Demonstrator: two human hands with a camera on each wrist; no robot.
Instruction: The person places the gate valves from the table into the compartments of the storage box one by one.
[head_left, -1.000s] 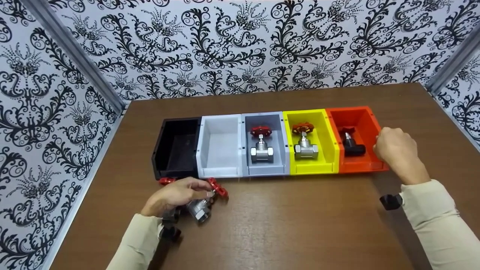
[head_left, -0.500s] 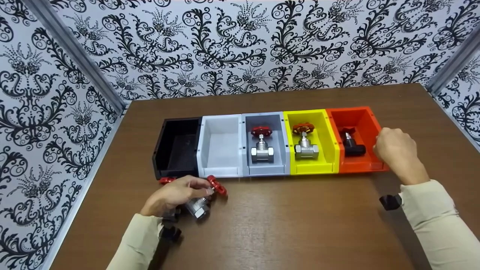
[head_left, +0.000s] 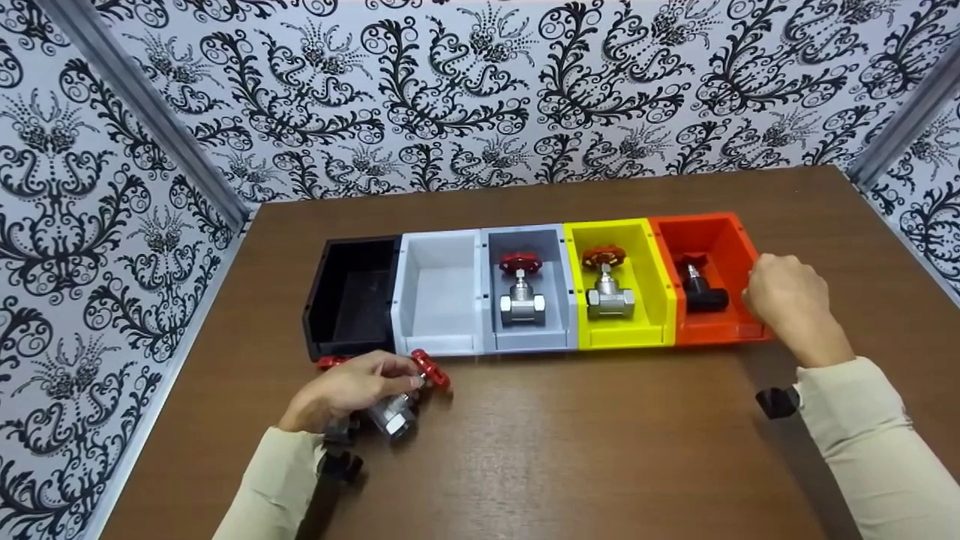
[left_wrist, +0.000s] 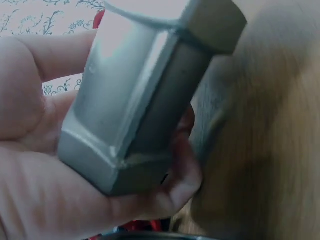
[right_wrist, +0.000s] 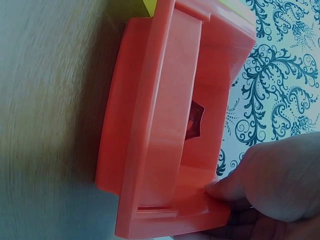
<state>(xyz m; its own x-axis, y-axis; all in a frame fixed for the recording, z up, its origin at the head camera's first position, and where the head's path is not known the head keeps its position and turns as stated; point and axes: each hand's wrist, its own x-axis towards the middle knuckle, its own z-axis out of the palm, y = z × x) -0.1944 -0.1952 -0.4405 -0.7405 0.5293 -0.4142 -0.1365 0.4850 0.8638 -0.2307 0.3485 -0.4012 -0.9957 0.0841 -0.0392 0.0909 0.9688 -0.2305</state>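
Head view: I see the left hand [head_left: 352, 386], fingers curled round a valve [head_left: 393, 417] near the white bin [head_left: 439, 345]; probably heavy, rigid and slick, best gripped round its body. The right hand [head_left: 791, 300] pinches the red bin [head_left: 720, 334].

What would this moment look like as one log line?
left hand: holds metal valve | right hand: grips red bin | black valve: inside red bin | silver valve: in gray bin
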